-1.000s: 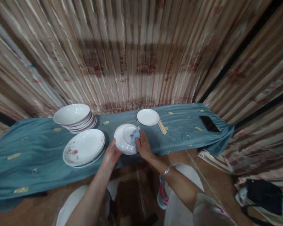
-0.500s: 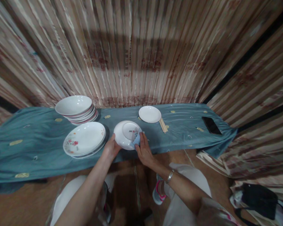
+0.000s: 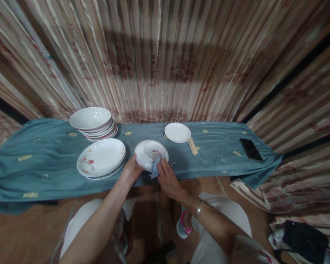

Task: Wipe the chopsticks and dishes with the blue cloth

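Just left of my left hand (image 3: 131, 170) a stack of flowered plates (image 3: 101, 158) blocks the way, and behind it a stack of bowls (image 3: 92, 123) stands against the curtain (image 3: 165, 62). The upturned plate (image 3: 151, 154) I hold fills the gap before me. Beyond it a small white plate (image 3: 177, 132) and wooden chopsticks (image 3: 193, 146) lie close together. To the right of my right hand (image 3: 167, 179) the desk (image 3: 217, 154) runs bare as far as a black phone (image 3: 251, 149) near the corner. Far left, the blue cloth (image 3: 30, 161) lies open too.
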{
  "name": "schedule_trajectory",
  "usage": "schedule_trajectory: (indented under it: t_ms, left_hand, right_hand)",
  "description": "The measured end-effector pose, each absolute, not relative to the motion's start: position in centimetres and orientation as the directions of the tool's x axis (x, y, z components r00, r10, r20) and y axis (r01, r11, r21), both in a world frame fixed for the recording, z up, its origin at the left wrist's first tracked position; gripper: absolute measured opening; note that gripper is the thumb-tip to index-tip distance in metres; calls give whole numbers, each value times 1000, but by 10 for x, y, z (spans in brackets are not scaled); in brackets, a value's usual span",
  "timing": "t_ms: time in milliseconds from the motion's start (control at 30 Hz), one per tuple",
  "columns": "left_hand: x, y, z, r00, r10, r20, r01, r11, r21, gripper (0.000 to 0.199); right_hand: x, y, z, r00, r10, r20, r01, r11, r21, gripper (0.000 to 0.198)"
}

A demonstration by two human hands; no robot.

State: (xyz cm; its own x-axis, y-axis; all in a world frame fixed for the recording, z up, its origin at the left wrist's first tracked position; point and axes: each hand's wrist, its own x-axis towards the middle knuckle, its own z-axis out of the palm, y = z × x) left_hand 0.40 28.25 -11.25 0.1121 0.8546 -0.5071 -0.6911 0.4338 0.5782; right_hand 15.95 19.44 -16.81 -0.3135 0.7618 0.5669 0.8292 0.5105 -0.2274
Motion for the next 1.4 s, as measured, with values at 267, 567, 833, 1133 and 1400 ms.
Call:
schedule_trajectory:
  t_ms: [267,567,833,1133,1400]
  left_hand:
    - [6,280,-105,129,860,-494,-687,437,581,38]
    - [7,276,-92,120,807,-578,-665,498,556,32]
    - [6,273,-88,149,841,-520,-715,455,530,33]
    - [13,267,-83,66,879,-472,-754,354,553,19]
    - [17,262,-78,74,917,-392,-748,311,586,14]
  right_hand:
    - [149,194,-153,-496,713,496,798,600,-64,56]
    - [138,204,-134,-514,701,494,776,626,-81,52]
    - [130,213,-111,-509,716,478,769,628,-122,48]
    - [122,230,-94,-406,764,502,811,554,-186,44]
    - [119,245,-78,-295,816,496,835,473,-282,44]
